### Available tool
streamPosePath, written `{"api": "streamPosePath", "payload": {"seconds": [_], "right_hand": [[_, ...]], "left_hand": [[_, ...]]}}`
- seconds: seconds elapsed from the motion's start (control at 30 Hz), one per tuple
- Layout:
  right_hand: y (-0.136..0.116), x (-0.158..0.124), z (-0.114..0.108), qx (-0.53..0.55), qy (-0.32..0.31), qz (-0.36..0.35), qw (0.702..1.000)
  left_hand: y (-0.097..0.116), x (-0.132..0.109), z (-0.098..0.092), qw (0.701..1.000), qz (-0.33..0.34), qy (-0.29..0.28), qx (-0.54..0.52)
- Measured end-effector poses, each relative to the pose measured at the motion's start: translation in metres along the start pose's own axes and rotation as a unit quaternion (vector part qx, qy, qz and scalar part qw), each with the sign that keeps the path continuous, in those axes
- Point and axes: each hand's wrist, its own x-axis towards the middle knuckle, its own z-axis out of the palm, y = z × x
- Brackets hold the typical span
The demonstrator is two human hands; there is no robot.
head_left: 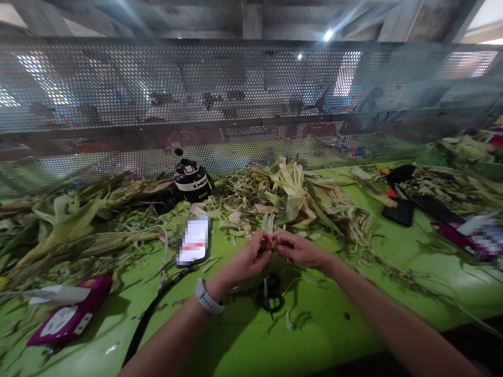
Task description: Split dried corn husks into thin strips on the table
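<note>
My left hand [257, 254] and my right hand [293, 247] meet over the green table [236, 340], fingertips pinched close together. Between them runs a pale strip of corn husk [269, 222], its upper end standing above the fingers and a thin end trailing below. Under the hands lies a pair of scissors [270, 301] with black handles, partly hidden by my left wrist and the strip. Small husk scraps [290, 318] are scattered beside the scissors. Just beyond my fingers rises a heap of corn husks [291, 188].
A lit phone [194, 241] and a black cable [151, 309] lie left. Behind stands a black bottle [192, 180], lid raised. A purple tissue pack [74, 311] sits front left, a dark phone [398, 210] to the right. A perforated metal screen [236, 99] closes the back.
</note>
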Motion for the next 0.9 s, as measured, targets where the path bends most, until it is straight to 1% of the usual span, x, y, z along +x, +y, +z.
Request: {"api": "streamPosePath", "payload": {"seconds": [0.07, 0.13, 0.27, 0.4, 0.47, 0.53, 0.63, 0.7, 0.77, 0.9], "right_hand": [[0.002, 0.0, 0.001, 0.03, 0.006, 0.047, 0.998], [0.004, -0.001, 0.002, 0.048, 0.03, 0.074, 0.996], [0.006, -0.003, 0.004, 0.057, 0.067, 0.08, 0.993], [0.009, -0.003, 0.007, 0.092, 0.065, 0.09, 0.99], [0.009, -0.003, 0.009, 0.069, 0.073, 0.087, 0.991], [0.008, -0.004, 0.009, 0.016, 0.1, 0.072, 0.992], [0.008, -0.004, 0.01, -0.052, 0.13, 0.051, 0.989], [0.008, -0.005, 0.01, -0.068, 0.133, 0.05, 0.988], [0.009, -0.005, 0.01, -0.08, 0.135, 0.053, 0.986], [0.007, -0.007, 0.012, -0.118, 0.133, 0.039, 0.983]], "left_hand": [[0.001, 0.0, -0.002, 1.0, -0.012, -0.001, 0.002], [0.003, -0.001, -0.003, 1.0, -0.027, 0.002, 0.005], [0.003, 0.0, -0.004, 0.999, -0.043, 0.018, -0.004], [-0.002, 0.001, 0.0, 0.998, -0.046, 0.044, 0.009], [-0.006, 0.002, 0.001, 0.997, -0.045, 0.064, 0.013], [-0.009, 0.002, 0.003, 0.995, -0.048, 0.088, 0.01], [-0.013, 0.003, 0.003, 0.994, -0.049, 0.097, -0.006], [-0.015, 0.004, 0.003, 0.994, -0.05, 0.092, -0.017], [-0.017, 0.005, 0.002, 0.993, -0.062, 0.101, -0.021], [-0.021, 0.007, 0.003, 0.985, -0.082, 0.151, 0.011]]}}
